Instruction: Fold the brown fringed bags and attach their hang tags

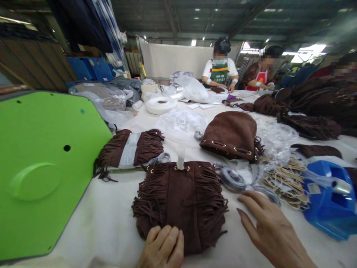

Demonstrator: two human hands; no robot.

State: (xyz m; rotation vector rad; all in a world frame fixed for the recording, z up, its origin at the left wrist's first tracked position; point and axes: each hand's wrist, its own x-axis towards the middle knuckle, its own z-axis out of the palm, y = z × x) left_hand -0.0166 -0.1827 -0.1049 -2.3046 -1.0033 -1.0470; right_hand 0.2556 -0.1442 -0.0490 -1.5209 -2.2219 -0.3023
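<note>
In front of me lies a dark brown fringed bag, with metal eyelets along its top edge and a whitish strip standing up from it. My left hand is closed on the bag's lower edge, fingers curled over it and the thumb hidden. Right of the bag, my right hand is open above the table, its fingers spread and nothing in them. Just beyond those fingers are coiled grey straps. Farther back sit a second fringed bag with a pale band round it and a plain brown drawstring bag.
A large green panel stands at the left. To the right are a blue tape dispenser, a bunch of tags with strings and piled brown bags. A white roll and plastic wrapping lie farther back. Co-workers work across the table.
</note>
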